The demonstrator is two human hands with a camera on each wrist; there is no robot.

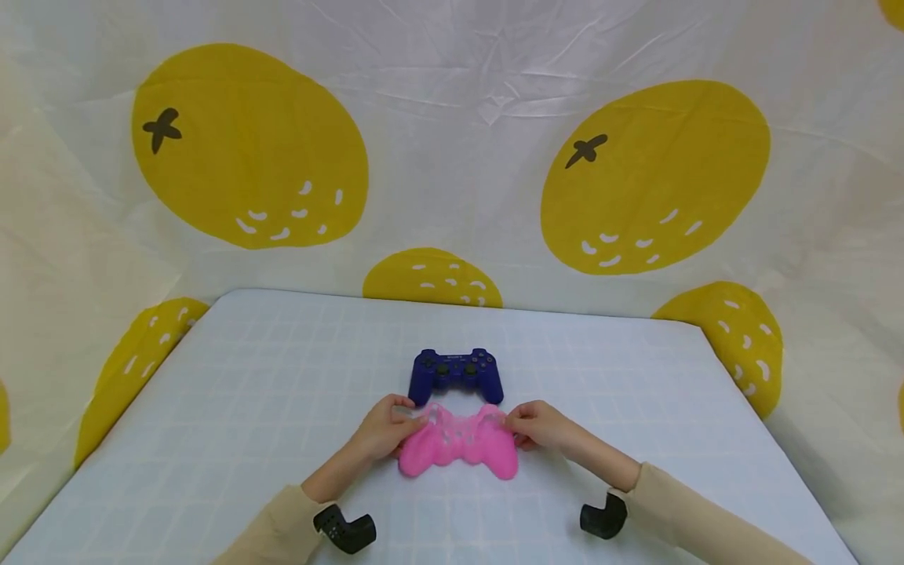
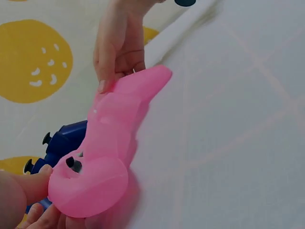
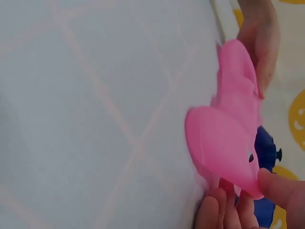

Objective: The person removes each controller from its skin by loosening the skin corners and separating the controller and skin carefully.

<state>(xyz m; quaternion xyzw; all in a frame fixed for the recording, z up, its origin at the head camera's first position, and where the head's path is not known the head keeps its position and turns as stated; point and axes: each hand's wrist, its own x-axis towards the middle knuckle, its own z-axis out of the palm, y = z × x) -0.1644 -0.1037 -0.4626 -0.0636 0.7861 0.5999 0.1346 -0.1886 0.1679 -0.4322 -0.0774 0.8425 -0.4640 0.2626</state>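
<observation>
A pink silicone controller cover [image 1: 459,441], with cut-outs for sticks and buttons, is held between both hands over the table. My left hand [image 1: 387,428] pinches its left upper edge, thumb on top and fingers underneath. The right hand [image 1: 542,426] pinches the right upper edge in the same way. Just beyond the cover lies a dark blue game controller [image 1: 456,375], face up, its two grips toward me. In the left wrist view, the soft cover [image 2: 109,129] bends between the hands, and part of the blue controller [image 2: 66,140] shows behind it.
A white table [image 1: 282,377] with a faint grid pattern spreads beneath the hands. Behind it hangs a pale curtain [image 1: 452,157] printed with large yellow fruit. Each beige sleeve carries a black wrist camera [image 1: 344,530] near its cuff.
</observation>
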